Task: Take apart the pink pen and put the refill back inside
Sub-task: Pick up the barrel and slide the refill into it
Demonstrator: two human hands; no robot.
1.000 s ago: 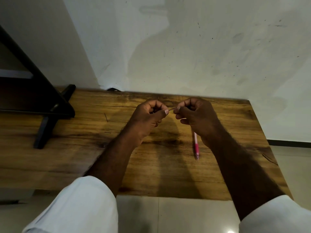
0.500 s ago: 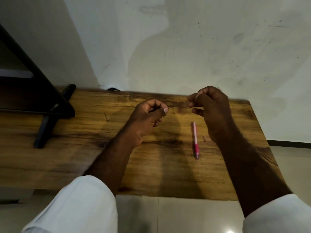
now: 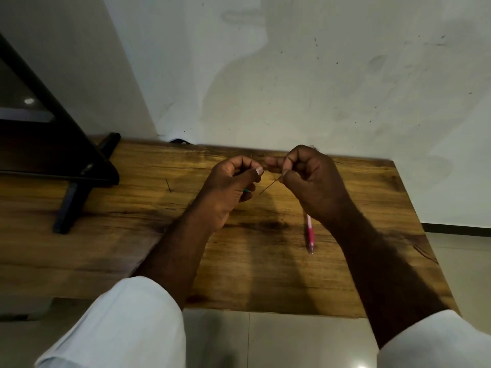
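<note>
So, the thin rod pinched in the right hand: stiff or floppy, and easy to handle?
Likely fairly stiff: the thin rod juts out straight from the right hand, pinched at one end only. Being so slender, it is probably light, bendable under force and easy to fumble.

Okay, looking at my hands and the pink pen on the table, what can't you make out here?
All from the head view:
1. In the left hand, the green-tipped piece: curled fingers hide all but the tip.
2. In the right hand, the thin rod: its upper end is hidden by the pinching fingers, and it is too thin to tell whether it is the refill.
3. On the table, the pink pen: its far end is hidden behind the right wrist.
</note>
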